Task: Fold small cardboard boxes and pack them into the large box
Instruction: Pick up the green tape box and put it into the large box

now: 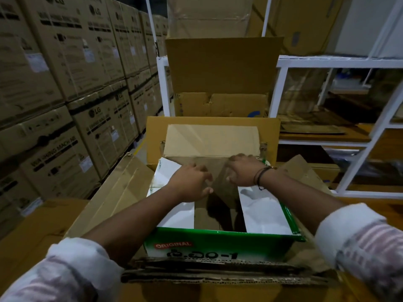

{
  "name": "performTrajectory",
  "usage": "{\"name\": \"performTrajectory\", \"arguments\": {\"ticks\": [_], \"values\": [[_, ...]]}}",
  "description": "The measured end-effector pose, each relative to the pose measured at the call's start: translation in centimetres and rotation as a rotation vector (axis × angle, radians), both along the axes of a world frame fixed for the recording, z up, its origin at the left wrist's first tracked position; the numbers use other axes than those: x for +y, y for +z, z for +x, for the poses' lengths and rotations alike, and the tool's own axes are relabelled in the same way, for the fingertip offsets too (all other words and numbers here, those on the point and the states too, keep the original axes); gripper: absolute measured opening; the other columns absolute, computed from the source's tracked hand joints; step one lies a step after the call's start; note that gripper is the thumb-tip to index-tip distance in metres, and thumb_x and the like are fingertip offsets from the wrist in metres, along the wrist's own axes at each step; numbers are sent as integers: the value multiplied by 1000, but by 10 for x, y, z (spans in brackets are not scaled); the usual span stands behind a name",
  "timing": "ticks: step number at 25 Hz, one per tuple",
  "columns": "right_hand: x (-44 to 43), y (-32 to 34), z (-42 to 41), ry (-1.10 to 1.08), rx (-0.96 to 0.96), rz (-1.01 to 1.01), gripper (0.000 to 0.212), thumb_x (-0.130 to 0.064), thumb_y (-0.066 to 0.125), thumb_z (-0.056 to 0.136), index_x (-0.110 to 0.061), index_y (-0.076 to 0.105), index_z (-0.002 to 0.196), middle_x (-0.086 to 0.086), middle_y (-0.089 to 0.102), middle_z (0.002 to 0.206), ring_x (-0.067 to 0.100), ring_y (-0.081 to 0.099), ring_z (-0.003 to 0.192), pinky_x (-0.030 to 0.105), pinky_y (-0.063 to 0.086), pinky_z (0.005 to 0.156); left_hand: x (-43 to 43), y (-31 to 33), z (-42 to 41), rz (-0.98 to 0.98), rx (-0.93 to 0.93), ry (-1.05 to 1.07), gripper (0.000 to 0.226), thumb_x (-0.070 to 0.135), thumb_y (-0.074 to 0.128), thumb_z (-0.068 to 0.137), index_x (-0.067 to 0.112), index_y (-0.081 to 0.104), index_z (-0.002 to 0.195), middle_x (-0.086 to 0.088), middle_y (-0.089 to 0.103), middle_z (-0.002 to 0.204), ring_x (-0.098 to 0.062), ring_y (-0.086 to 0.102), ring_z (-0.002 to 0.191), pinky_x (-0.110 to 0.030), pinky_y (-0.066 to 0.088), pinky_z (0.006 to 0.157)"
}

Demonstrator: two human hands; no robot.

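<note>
I'm folding the green-white small cardboard box (218, 243): right hand (242, 171) hooks its brown 12 o'clock flap (209, 141), left hand (190, 182) curled, hold unclear. Next, press flap down.

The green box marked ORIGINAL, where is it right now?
Head view, low centre: the green box sits between open flaps of the large brown box, with the left hand and right hand over its far end.

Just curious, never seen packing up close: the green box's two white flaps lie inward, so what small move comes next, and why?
Probably fold the brown far flap down over them. It stands up, the white flaps leave the green box open in the middle, and the left grip and right grip are near its base.
</note>
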State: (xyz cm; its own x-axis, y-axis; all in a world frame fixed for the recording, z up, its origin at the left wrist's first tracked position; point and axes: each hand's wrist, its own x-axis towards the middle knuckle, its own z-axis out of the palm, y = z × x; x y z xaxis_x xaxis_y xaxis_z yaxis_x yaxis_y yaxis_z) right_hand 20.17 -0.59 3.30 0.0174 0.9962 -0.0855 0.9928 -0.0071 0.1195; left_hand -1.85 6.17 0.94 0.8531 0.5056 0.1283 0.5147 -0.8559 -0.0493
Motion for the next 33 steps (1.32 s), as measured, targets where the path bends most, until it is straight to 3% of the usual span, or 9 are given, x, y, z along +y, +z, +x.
{"name": "performTrajectory", "arguments": {"ticks": [3,7,14,17,20,22,24,30,33], "values": [[-22,-29,-24,166,0,-306,43,-52,44,100,-18,68,111,12,66,108,31,57,100,42,49,90,-11,-5,11,29,65,-70,42,55,55,94,28,70,122,-1,71,118,-27,59,112,-34,48,89],[-44,-55,-23,209,-293,-578,32,-41,44,99,-23,64,116,12,60,125,37,45,122,58,33,105,-24,-10,28,24,108,-102,37,52,53,93,28,77,107,-2,75,93,-26,66,89,-33,54,78],[-55,18,-35,264,-208,-145,44,-54,41,100,-22,71,105,6,66,115,28,41,124,52,27,110,-55,30,54,-5,-32,129,18,29,59,84,21,70,97,-5,66,85,-31,67,80,-31,41,63],[-77,73,-35,154,-218,24,32,-44,44,96,-23,59,78,2,56,85,27,50,110,46,34,94,-64,58,61,-128,-309,167,21,25,56,90,25,71,104,-3,66,85,-24,57,72,-29,36,56],[-102,122,-19,-142,-393,58,19,-35,47,92,-24,49,77,0,55,88,25,56,108,57,25,113,-82,67,73,-83,-424,39,25,27,54,97,32,73,113,5,69,90,-14,54,71,-24,35,53],[-114,131,0,-385,-398,-81,15,-29,48,93,-19,59,96,2,60,103,26,58,115,65,10,118,-95,62,83,-30,-346,-58,24,33,53,98,31,72,112,4,70,92,-16,59,77,-26,40,58],[-125,119,13,-496,-354,-236,25,-27,49,94,-19,62,114,3,61,111,26,56,120,66,14,119,-102,49,90,-45,-186,-111,24,36,50,101,28,70,110,3,65,87,-18,58,77,-28,39,57],[-123,52,-14,-145,-202,135,24,-42,51,95,-22,65,99,5,67,101,26,65,95,39,47,81,-66,13,58,-124,431,-211,33,41,44,106,21,68,116,-1,63,94,-21,56,81,-34,45,69],[-99,36,-51,-79,-72,-1,29,-43,54,94,-23,70,105,7,68,99,28,67,91,34,52,73,-41,10,23,-155,655,-86,43,48,39,107,18,67,120,-5,65,106,-23,58,94,-37,49,82]]}}
